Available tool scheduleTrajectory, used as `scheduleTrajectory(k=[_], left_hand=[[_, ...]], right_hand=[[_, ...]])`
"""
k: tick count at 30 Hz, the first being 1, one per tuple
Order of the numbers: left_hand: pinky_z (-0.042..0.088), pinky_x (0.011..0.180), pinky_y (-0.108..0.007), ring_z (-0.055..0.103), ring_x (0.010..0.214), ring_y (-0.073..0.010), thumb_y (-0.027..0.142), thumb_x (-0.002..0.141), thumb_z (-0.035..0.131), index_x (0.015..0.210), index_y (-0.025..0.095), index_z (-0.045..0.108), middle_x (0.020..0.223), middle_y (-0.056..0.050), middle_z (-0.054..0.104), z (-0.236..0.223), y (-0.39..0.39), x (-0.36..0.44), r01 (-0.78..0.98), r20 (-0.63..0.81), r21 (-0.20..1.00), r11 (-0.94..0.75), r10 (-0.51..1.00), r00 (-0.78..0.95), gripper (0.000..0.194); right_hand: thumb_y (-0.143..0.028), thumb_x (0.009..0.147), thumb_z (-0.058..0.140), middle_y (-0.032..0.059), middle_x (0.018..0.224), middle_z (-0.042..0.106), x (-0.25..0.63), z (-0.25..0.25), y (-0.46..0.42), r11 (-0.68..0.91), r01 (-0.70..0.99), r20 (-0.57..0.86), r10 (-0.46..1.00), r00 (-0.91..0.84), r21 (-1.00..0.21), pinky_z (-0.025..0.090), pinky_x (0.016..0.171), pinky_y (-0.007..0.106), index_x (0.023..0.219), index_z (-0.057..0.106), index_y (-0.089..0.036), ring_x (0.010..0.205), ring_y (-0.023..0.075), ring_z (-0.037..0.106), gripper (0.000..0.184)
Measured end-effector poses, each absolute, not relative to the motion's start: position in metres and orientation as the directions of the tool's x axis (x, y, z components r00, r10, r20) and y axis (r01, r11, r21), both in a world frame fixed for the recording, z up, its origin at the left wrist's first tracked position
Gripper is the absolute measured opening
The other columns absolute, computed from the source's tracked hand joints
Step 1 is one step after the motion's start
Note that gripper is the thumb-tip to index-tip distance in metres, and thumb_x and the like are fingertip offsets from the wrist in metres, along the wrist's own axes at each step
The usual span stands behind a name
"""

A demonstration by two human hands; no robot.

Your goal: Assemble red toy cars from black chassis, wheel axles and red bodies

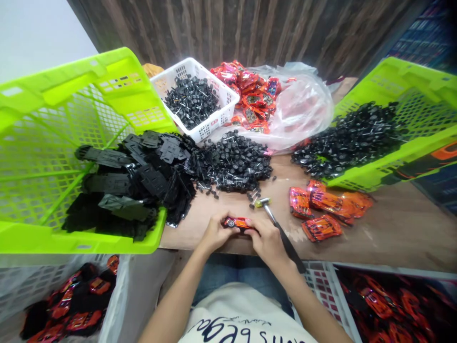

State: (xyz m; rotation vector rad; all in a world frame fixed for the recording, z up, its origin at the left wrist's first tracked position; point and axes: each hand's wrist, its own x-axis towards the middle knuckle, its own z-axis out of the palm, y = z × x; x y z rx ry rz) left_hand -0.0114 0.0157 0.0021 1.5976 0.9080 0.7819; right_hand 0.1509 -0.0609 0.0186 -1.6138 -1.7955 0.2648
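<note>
A small red and orange toy car with a dark underside is held sideways between my two hands, over the table's front edge. My left hand grips its left end, near a visible wheel. On its right end, my right hand closes with thumb and fingers. Beside my right hand lies a hammer, its black handle passing close to my wrist and its yellow-tipped head pointing away. Several orange car bodies rest to the right of the hammer.
Black chassis plates spill from a tipped green crate at left. Wheel axles lie in a pile, a white basket and a right green crate. Behind are bagged red bodies. Lower crates hold cars.
</note>
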Motion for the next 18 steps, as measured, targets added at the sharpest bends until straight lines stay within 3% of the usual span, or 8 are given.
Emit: scheduleTrajectory(k=[3,7,9,12,15,18], left_hand=[[0.041,0.066,-0.024,0.054,0.070,-0.0140,0.016,0.063,0.068,0.075,0.016,0.056,0.069,0.003,0.057,0.005,0.017,-0.010,0.166,0.021,0.980,-0.111,0.884,0.467,0.017],[0.039,0.063,-0.023,0.051,0.067,-0.0132,0.022,0.067,0.069,0.076,0.016,0.056,0.070,0.002,0.056,0.015,0.011,-0.008,0.180,0.061,0.970,-0.163,0.881,0.470,0.017],[0.040,0.064,-0.024,0.051,0.067,-0.0131,0.026,0.070,0.068,0.078,0.016,0.056,0.071,0.002,0.056,0.022,0.001,-0.005,0.160,0.062,0.976,-0.148,0.893,0.445,0.017],[0.041,0.065,-0.024,0.051,0.067,-0.0129,0.030,0.074,0.065,0.078,0.017,0.055,0.070,0.002,0.055,0.030,-0.012,0.003,0.162,0.050,0.980,-0.112,0.938,0.342,0.017],[0.043,0.069,-0.025,0.055,0.072,-0.0143,0.031,0.075,0.063,0.084,0.018,0.056,0.075,0.001,0.059,0.030,-0.013,0.008,0.183,0.031,0.979,-0.087,0.957,0.288,0.017],[0.044,0.074,-0.028,0.058,0.080,-0.0172,0.031,0.077,0.061,0.086,0.018,0.059,0.082,-0.002,0.062,0.023,0.001,0.007,0.263,0.014,0.960,-0.094,0.958,0.288,0.016]], right_hand=[[-0.015,0.085,0.052,0.0082,0.085,0.070,0.149,0.016,-0.058,0.168,0.765,0.366,0.926,0.094,-0.622,0.047,0.077,0.034,0.084,0.066,-0.018,0.085,0.0228,0.062,0.014],[-0.032,0.090,0.050,0.0065,0.084,0.069,0.154,0.024,-0.054,0.101,0.712,0.283,0.949,0.141,-0.695,0.047,0.070,0.029,0.089,0.065,-0.018,0.079,0.0199,0.063,0.020],[-0.040,0.092,0.045,0.0072,0.071,0.065,0.155,0.027,-0.050,0.037,0.786,0.329,0.919,0.215,-0.617,0.044,0.065,0.029,0.075,0.064,-0.017,0.069,0.0196,0.060,0.034],[-0.036,0.096,0.032,0.0096,0.058,0.060,0.154,0.027,-0.040,-0.045,0.896,0.436,0.862,0.258,-0.441,0.038,0.061,0.029,0.063,0.063,-0.017,0.058,0.0188,0.055,0.049],[-0.035,0.098,0.026,0.0098,0.060,0.062,0.157,0.022,-0.040,-0.100,0.914,0.369,0.893,0.256,-0.393,0.035,0.058,0.028,0.072,0.066,-0.016,0.056,0.0183,0.056,0.051],[-0.044,0.095,0.033,0.0128,0.071,0.064,0.174,0.015,-0.059,-0.205,0.929,0.319,0.898,0.303,-0.308,0.038,0.060,0.030,0.080,0.063,-0.016,0.067,0.0229,0.060,0.044]])
